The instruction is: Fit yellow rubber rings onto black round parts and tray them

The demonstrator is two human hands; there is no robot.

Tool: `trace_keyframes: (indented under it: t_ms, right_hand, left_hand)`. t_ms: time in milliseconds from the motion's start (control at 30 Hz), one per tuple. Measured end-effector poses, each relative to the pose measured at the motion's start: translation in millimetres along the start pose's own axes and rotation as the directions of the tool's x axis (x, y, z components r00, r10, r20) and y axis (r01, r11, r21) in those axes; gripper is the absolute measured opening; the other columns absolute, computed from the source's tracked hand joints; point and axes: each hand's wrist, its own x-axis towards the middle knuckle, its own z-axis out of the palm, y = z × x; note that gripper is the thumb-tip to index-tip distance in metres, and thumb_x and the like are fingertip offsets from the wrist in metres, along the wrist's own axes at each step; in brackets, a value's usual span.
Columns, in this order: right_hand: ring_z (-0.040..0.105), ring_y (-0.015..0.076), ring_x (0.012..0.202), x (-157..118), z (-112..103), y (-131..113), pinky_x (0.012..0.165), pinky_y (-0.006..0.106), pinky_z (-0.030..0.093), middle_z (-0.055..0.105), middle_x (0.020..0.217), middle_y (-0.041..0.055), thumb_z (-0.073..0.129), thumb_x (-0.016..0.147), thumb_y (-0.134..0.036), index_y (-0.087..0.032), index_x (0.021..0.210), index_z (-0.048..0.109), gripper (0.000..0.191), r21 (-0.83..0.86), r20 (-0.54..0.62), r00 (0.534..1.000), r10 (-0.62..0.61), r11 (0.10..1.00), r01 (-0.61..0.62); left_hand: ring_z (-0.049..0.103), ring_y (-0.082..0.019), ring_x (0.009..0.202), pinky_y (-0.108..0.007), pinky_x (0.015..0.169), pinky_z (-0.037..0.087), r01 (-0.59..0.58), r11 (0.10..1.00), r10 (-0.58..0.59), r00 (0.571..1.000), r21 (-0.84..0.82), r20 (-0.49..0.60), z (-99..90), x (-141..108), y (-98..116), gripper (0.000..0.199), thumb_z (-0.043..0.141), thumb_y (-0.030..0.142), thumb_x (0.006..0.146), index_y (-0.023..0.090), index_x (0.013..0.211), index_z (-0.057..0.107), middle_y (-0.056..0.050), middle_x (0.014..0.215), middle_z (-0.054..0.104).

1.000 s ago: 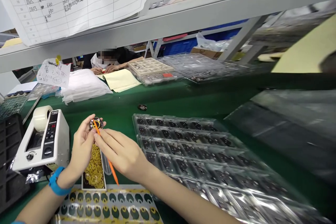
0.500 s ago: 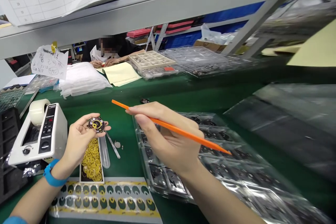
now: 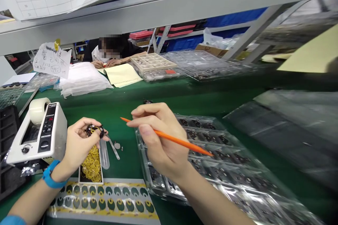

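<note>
Grey beam [image 3: 185, 10] above a green-topped bench [image 3: 124, 100], metal racking [image 3: 164, 38] behind.

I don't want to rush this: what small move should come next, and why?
Perhaps turn the small round black disc with yellow markings face-on for a check: your left hand holds it at a slant and partly covers it, while your right hand holds the thin pointed orange stick clear of it.

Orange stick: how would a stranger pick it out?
On the green table lies a large clear tray. In front of it, the right hand holds the stick. It is long, slim and bright orange, unlike the dark parts in the tray.
</note>
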Motion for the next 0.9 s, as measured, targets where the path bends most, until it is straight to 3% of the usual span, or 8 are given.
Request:
trace_keyframes:
  t_ms: [100,200,300,467,733,833,900]
  right_hand:
    - [0.055,0.0145,0.069,-7.2,11.9,-4.0,0.059,0.025,0.047,0.056,0.079,0.0062,0.04,0.096,-0.011,-0.014,0.083,0.058,0.023,-0.069,0.088,0.991,-0.099,0.992,0.106]
    - [0.049,0.0113,0.054,-15.7,28.1,-4.5,0.046,0.022,0.039,0.054,0.069,0.0032,0.041,0.097,-0.011,-0.013,0.088,0.061,0.022,-0.122,0.131,0.987,-0.098,0.986,0.114]
    - [0.055,0.0118,0.056,-21.1,39.2,-1.7,0.049,0.022,0.042,0.057,0.07,0.003,0.049,0.095,-0.012,-0.014,0.088,0.063,0.016,-0.123,0.078,0.997,-0.003,0.992,0.012]
    - [0.06,0.0131,0.063,-22.3,40.4,-0.4,0.055,0.023,0.047,0.063,0.075,0.0028,0.054,0.091,-0.011,-0.016,0.086,0.064,0.012,-0.007,0.044,0.991,0.124,0.992,-0.124]
    - [0.048,0.0092,0.054,-16.9,41.9,-1.8,0.047,0.02,0.036,0.059,0.069,-0.0005,0.054,0.081,-0.011,-0.017,0.074,0.062,0.012,0.105,0.043,0.954,0.296,0.948,-0.299]
    - [0.038,0.0079,0.049,-11.7,40.0,-1.1,0.045,0.02,0.031,0.051,0.06,-0.0026,0.052,0.074,-0.014,-0.016,0.064,0.056,0.011,0.219,0.127,0.913,0.388,0.887,-0.407]
    - [0.031,0.0068,0.047,-9.0,37.1,-1.4,0.043,0.019,0.027,0.044,0.055,-0.004,0.052,0.071,-0.018,-0.016,0.06,0.052,0.011,0.315,0.247,0.85,0.466,0.791,-0.525]
  left_hand:
    - [0.069,-0.019,0.054,-0.017,0.041,0.053,-0.03,0.999,0.032,0.998,0.039,-0.061,1.6,0.1,-1.6,0.012,0.072,0.02,0.071,0.014,0.077,0.065,-0.004,0.067,0.07]
    - [0.072,-0.021,0.069,-0.023,0.055,0.061,-0.041,0.996,0.048,0.994,0.082,-0.097,3.8,-2.3,-3.7,0.017,0.071,0.023,0.072,0.014,0.087,0.068,-0.006,0.082,0.073]
    - [0.072,-0.024,0.09,-0.025,0.069,0.062,-0.066,0.988,0.077,0.994,0.138,-0.078,5.9,-7.4,-7.1,0.026,0.069,0.018,0.073,0.016,0.099,0.068,-0.008,0.098,0.074]
    - [0.07,-0.02,0.097,-0.021,0.078,0.06,-0.186,0.942,0.195,0.981,0.281,-0.007,7.9,-16.9,-16.3,0.038,0.061,0.011,0.076,0.018,0.113,0.066,-0.005,0.112,0.071]
    - [0.066,-0.021,0.108,-0.023,0.088,0.057,-0.264,0.886,0.259,0.964,0.38,0.065,10.1,-24.7,-23.4,0.042,0.055,0.011,0.083,0.02,0.124,0.062,-0.004,0.124,0.065]
    - [0.067,-0.022,0.105,-0.024,0.087,0.058,-0.221,0.91,0.219,0.975,0.35,0.045,10.7,-21.8,-23.8,0.041,0.057,0.012,0.082,0.019,0.122,0.063,-0.005,0.121,0.067]
    - [0.067,-0.024,0.105,-0.027,0.087,0.058,-0.173,0.933,0.175,0.984,0.317,0.021,9.5,-17.0,-26.3,0.042,0.059,0.013,0.08,0.019,0.121,0.063,-0.006,0.12,0.067]
